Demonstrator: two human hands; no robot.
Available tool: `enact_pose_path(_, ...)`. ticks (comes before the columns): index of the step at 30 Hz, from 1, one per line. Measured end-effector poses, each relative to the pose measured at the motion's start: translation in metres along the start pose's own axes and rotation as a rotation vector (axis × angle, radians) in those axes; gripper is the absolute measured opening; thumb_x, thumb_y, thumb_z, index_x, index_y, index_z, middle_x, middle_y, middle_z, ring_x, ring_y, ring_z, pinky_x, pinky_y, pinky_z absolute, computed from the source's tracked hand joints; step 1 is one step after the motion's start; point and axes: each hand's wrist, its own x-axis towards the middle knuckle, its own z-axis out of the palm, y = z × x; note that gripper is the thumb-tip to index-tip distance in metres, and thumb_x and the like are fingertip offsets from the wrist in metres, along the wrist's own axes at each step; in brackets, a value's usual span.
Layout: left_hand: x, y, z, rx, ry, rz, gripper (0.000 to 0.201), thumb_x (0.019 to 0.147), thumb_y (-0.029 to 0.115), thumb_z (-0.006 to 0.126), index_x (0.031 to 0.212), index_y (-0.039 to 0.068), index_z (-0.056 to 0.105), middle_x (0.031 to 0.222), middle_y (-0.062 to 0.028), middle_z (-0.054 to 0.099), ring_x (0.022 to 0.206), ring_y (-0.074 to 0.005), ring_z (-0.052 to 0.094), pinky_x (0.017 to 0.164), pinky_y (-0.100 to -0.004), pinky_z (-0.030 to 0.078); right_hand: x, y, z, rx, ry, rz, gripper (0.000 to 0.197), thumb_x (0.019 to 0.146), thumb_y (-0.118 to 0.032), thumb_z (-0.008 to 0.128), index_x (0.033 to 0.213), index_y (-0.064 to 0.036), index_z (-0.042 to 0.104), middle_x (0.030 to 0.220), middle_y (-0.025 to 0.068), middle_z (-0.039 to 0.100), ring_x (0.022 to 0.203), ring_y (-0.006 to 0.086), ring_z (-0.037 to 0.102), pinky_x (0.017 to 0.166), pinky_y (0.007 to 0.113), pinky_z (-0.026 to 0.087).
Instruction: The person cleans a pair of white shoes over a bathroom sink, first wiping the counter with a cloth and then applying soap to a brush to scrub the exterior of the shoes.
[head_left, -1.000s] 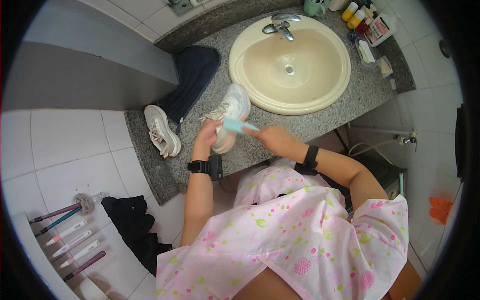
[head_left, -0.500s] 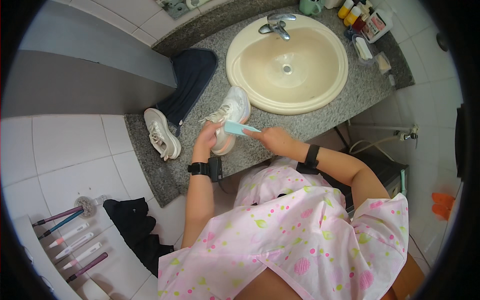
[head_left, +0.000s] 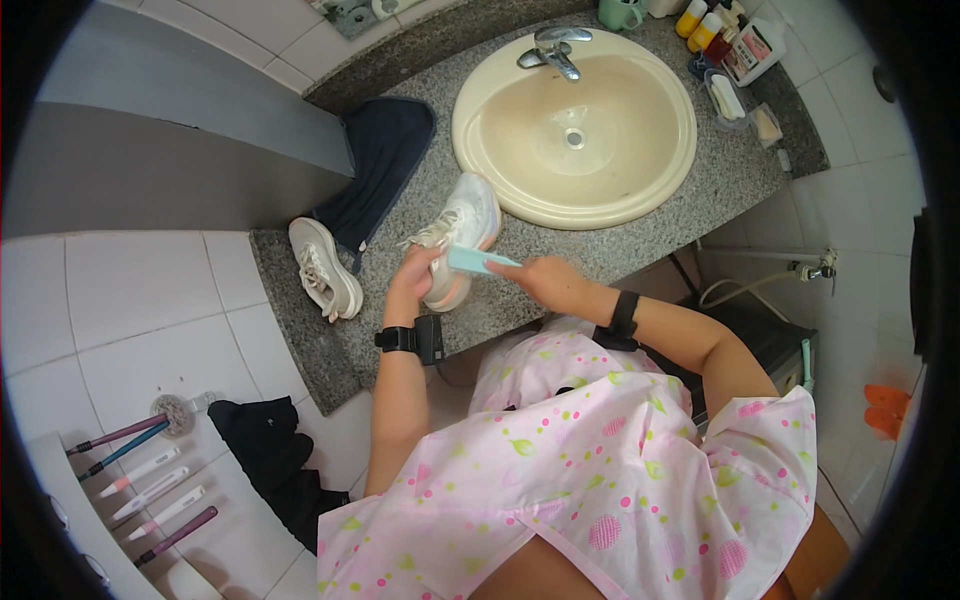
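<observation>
A white sneaker [head_left: 466, 212] with peach trim rests on the granite counter in front of the sink. My left hand [head_left: 413, 272] grips its side by the laces, fingers closed. In my right hand [head_left: 553, 283] is the handle of a light-blue brush [head_left: 466, 258], its flat back turned up and its head over the sneaker. The bristles are hidden beneath. The mate, a second white sneaker [head_left: 325, 268], lies to the left near the counter's edge, apart from both hands.
Behind the sneakers a dark cloth [head_left: 388, 150] lies on the counter [head_left: 640, 235]. The cream sink [head_left: 470, 120] with its chrome faucet [head_left: 556, 52] is beyond. Bottles [head_left: 752, 50] and a soap dish [head_left: 727, 98] stand far right. A grey partition [head_left: 180, 160] borders the left.
The light-blue brush has shifted very slightly over the sneaker. Both hands keep their holds, and the sneakers stay in place.
</observation>
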Motion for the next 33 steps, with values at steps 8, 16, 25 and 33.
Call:
enact_pose_path(8,0.004,0.0,-0.003,0.003,0.03,0.002,0.042,0.086,-0.002,0.056,0.127,-0.005,0.048,0.124,-0.0151,0.057,0.109,-0.0246,0.058,0.094,-0.0357,0.048,0.001,0.006,0.009,-0.032,0.035,-0.019,0.058,0.083,-0.006,0.051,0.137,-0.0268,0.045,0.071,0.0164,0.061,0.062,0.0322,0.063,0.055,0.046,0.048)
enact_pose_path(16,0.003,0.005,-0.004,-0.003,-0.01,-0.022,0.043,0.087,-0.002,0.054,0.129,-0.006,0.046,0.127,-0.0152,0.055,0.112,-0.0244,0.056,0.097,-0.0354,0.046,0.011,0.017,0.007,0.017,0.121,-0.086,0.059,0.084,-0.006,0.053,0.139,-0.0252,0.043,0.065,0.0141,0.057,0.055,0.0305,0.058,0.051,0.044,0.046)
enact_pose_path(25,0.007,0.001,-0.008,-0.054,0.002,0.001,0.043,0.086,-0.004,0.053,0.128,-0.005,0.047,0.126,-0.0139,0.055,0.112,-0.0242,0.056,0.099,-0.0355,0.045,0.014,0.018,-0.004,-0.068,0.077,0.001,0.071,0.076,0.001,0.053,0.142,-0.0238,0.04,0.065,0.0145,0.055,0.059,0.0313,0.059,0.055,0.044,0.046)
enact_pose_path(33,0.008,0.003,-0.007,-0.045,-0.023,0.031,0.041,0.086,-0.001,0.057,0.126,-0.008,0.048,0.124,-0.0153,0.057,0.11,-0.0248,0.058,0.098,-0.0367,0.045,0.016,0.012,-0.005,0.008,0.179,0.059,0.062,0.081,-0.003,0.051,0.139,-0.0249,0.044,0.066,0.0145,0.057,0.057,0.0321,0.059,0.052,0.046,0.046)
